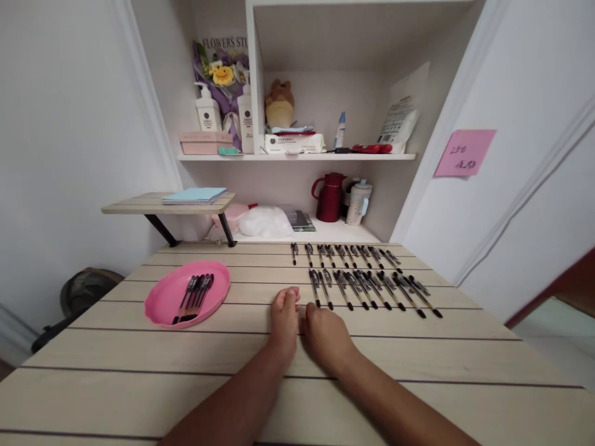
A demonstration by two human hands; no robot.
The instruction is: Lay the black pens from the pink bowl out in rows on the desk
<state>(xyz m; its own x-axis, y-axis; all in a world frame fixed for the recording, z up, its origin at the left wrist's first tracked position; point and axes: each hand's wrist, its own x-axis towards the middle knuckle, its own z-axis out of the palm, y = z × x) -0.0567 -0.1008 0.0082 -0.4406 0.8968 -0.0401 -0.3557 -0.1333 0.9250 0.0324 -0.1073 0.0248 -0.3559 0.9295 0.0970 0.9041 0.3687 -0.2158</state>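
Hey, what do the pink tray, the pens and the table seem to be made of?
Tray: probably plastic, smooth with a soft sheen, judging by its even color and thin, wavy, molded-looking rim.
Pens: likely plastic, with black ends and greyish, see-through-looking parts; too small to be sure.
Table: pale matte wood or wood-look laminate, faintly grained between dark lines.

This looks like a study corner in a home. A wood-look desk (116, 353) stands against a built-in white shelf unit (297, 157) full of personal belongings. Above the desk's back edge sit a plush toy (279, 102), a bouquet (223, 75) and pump bottles (207, 114); directly behind the desk are a red jug (330, 198) and a pale tumbler (357, 205). A dark bag (88, 291) shows left of the desk, a handwritten pink note (466, 152) to its right.
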